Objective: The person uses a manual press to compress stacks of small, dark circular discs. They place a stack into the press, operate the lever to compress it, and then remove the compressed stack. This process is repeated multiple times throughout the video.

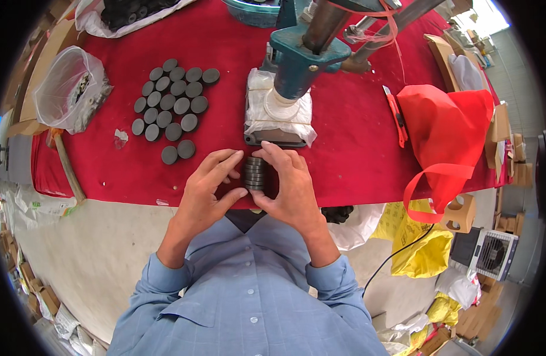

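Close to the table's near edge, a short row of dark round discs (254,173) lies pressed together face to face. My right hand (289,187) grips the row between thumb and fingers, one at each end. On the row's other side my left hand (203,185) is open, thumb and forefinger apart, their tips right beside the discs; whether they touch cannot be made out. Just beyond my hands stands a teal press (294,62), its base wrapped in white plastic. Several loose dark grey discs (167,102) lie in a group to the left.
A red cloth (344,169) covers the table. Leftward are a plastic-lined bucket (65,89) and a wooden-handled tool (68,166). A red utility knife (396,115) and a red bag (442,127) lie right. Beyond the press sits a blue basin (253,13); yellow bags (424,243) lie below.
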`<state>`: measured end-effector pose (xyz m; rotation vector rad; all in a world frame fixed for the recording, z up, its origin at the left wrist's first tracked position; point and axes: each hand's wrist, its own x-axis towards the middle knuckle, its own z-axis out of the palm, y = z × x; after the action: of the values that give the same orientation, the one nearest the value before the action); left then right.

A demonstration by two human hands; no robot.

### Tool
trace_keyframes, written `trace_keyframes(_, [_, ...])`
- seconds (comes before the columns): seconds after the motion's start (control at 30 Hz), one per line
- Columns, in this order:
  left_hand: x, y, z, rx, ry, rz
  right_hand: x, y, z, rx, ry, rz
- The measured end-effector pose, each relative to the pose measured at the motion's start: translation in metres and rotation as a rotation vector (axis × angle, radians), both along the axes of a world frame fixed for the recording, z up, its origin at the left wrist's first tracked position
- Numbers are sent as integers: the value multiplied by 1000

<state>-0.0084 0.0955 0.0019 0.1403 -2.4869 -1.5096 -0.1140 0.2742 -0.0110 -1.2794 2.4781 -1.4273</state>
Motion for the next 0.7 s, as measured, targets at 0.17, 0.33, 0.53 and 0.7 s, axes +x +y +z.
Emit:
trace_keyframes(0.17, [-10,8,1,29,10,-45,-1,7,-1,19,1,-18])
trace_keyframes(0.33, [-20,14,-3,-27,-13,-101,-5,25,-1,49,21,-52])
trace_keyframes(0.53, [-27,23,-3,-70,7,-110,-6,35,1,17,8,-72])
trace_keyframes(0.7, [-30,21,-3,-36,19,-133,-8,38,1,55,8,-40])
